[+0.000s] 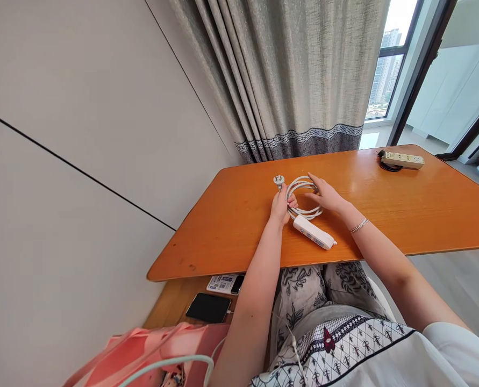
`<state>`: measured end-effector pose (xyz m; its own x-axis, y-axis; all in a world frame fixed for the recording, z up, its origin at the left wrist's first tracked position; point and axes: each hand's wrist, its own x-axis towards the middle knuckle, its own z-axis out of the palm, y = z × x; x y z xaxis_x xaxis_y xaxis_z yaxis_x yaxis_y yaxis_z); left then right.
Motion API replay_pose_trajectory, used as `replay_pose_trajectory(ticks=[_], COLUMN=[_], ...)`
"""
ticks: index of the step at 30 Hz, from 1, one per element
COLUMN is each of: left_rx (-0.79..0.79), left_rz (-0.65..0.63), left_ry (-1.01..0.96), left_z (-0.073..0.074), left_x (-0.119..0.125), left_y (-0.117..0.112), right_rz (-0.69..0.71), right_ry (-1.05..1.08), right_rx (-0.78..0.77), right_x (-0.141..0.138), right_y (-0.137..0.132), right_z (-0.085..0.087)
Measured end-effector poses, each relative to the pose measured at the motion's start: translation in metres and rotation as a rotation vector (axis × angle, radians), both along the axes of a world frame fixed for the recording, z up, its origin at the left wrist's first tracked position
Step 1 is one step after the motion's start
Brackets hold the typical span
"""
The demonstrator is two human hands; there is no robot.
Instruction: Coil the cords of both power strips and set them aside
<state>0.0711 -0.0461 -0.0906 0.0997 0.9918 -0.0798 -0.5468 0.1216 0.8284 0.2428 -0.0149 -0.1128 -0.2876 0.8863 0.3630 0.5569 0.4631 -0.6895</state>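
A white power strip (314,232) lies on the wooden table (223,226) near its front edge, angled down to the right. Its white cable (300,214) is wound into several loose loops just behind the strip. My left hand (280,205) is closed around the left side of the coil, with the white plug (278,179) sticking up past the thumb, prongs upward. At the coil's right side is my right hand (327,194), thumb and fingers apart about the loops, fingertips at the cable. Part of the coil is hidden behind the left fingers.
Another power strip (404,159), beige with a black cord, rests at the table's far right. Below the table's left edge are a black phone (209,307) and a pink bag (142,355). A grey curtain (304,70) hangs behind the table.
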Motion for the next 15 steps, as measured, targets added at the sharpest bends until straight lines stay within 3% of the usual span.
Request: replay_pose_trajectory(ticks=[7,15], left_rx=[0.042,0.069], left_rz=[-0.107,0.027], left_ry=[0.046,0.192], left_z=[-0.002,-0.006], left_x=[0.007,0.000], left_y=[-0.005,0.002], right_rz=[-0.205,-0.219], right_ry=[-0.405,-0.512], right_rx=[0.020,0.025], right_x=[-0.006,-0.005], right_y=[-0.015,-0.017], right_z=[0.023,0.031])
